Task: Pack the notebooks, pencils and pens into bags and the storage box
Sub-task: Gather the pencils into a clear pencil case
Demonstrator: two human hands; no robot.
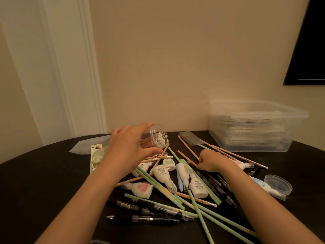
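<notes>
Surface: dark round table [44, 173] against a beige wall, with white door trim at 10 o'clock. 12 o'clock is taken as the wall side.

Held item 1: one wooden pencil [186, 157], just right of the pile's centre. Its long axis runs from 10 o'clock (far end) to 4 o'clock (near end). The right hand [211, 162] pinches the near end with curled fingers. I cannot tell which end is the point.

Held item 2: one clear jar [156, 136] at 11 o'clock, tipped on its side with its mouth facing about 4 o'clock. It is packed with wooden pencils, their white eraser ends toward the mouth; too many to count. The left hand [126, 148] wraps over it from above, fingers and thumb spread round the wall.

Loose pile, centre to 6 o'clock:
- white dispensers [163, 176]: eight counted, two with pink marks, one green and one blue.
- pale green sticks [195, 205]: about eight, crossing, mostly on a 10–4 axis.
- black pens [146, 220]: three at 6 o'clock lying roughly 9–3, and more in a blurred cluster at 4 o'clock.
- loose wooden pencils [241, 155]: about seven, with two long ones at 2 o'clock on a 10–4 axis.
- one pale blue blade-shaped piece [180, 180].

Outward:
- one clear storage box [255, 127] at 2 o'clock, against the wall. Its stacked contents are blurred.
- one flat clear case [190, 140] at 1 o'clock, just beside the box.
- one round clear lid [277, 184] at 3 o'clock.
- one clear bag [91, 145] at 10 o'clock.
- one green patterned strip [94, 159] near the bag, partly under the left forearm.
</notes>
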